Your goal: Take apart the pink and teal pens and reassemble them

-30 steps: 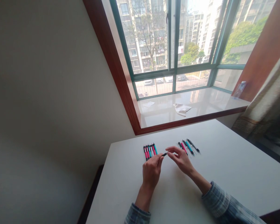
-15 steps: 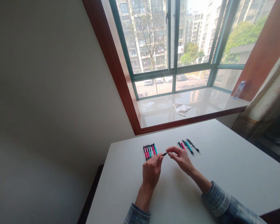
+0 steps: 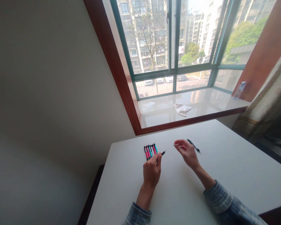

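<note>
My left hand point(image 3: 152, 170) is closed around a dark pen point(image 3: 163, 152) whose tip sticks out toward the right. Just beyond it lies a row of several pink and teal pens point(image 3: 150, 150) on the white table point(image 3: 224, 168). My right hand point(image 3: 188, 153) hovers further right with a thin pale piece point(image 3: 176, 144) pinched in its fingers; I cannot make out what it is. The hand covers most of a second group of pens; only a black pen point(image 3: 194, 145) shows beside it.
A glossy window sill point(image 3: 201, 104) behind the table carries a crumpled white cloth point(image 3: 182, 109), a small paper point(image 3: 149, 104) and a plastic bottle point(image 3: 240, 89). A curtain point(image 3: 267, 106) hangs at the right. A bare wall stands on the left.
My right hand has pulled away from the left hand's pen, moving right and back over the second group of pens with a thin piece in its fingers. The left hand has barely moved.
</note>
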A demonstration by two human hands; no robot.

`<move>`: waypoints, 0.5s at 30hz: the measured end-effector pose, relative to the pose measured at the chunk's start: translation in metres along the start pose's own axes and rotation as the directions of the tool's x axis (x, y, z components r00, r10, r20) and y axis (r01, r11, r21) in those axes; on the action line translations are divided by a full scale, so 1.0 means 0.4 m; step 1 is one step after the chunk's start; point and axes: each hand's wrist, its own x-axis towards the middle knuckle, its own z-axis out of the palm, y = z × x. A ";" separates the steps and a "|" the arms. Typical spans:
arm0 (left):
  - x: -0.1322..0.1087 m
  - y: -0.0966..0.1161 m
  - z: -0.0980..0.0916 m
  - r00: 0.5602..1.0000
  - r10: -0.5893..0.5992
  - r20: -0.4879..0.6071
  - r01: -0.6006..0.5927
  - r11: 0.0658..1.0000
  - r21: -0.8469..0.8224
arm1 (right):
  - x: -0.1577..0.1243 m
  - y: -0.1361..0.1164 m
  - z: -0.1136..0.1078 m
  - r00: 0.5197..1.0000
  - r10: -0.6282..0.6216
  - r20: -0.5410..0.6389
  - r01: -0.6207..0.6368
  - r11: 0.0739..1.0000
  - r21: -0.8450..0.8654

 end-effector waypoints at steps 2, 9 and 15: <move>-0.001 -0.001 0.002 1.000 -0.005 -0.014 0.005 1.000 -0.011 | 0.013 0.001 -0.024 0.996 -0.068 -0.049 0.059 0.984 -0.167; -0.005 -0.002 0.001 1.000 -0.006 -0.031 0.004 0.998 -0.069 | 0.071 -0.007 -0.039 0.950 -0.234 0.208 0.310 0.795 -0.522; -0.008 0.014 -0.013 0.998 -0.057 -0.007 0.057 0.994 -0.093 | 0.097 0.006 0.000 0.917 -0.151 0.369 0.375 0.644 -0.667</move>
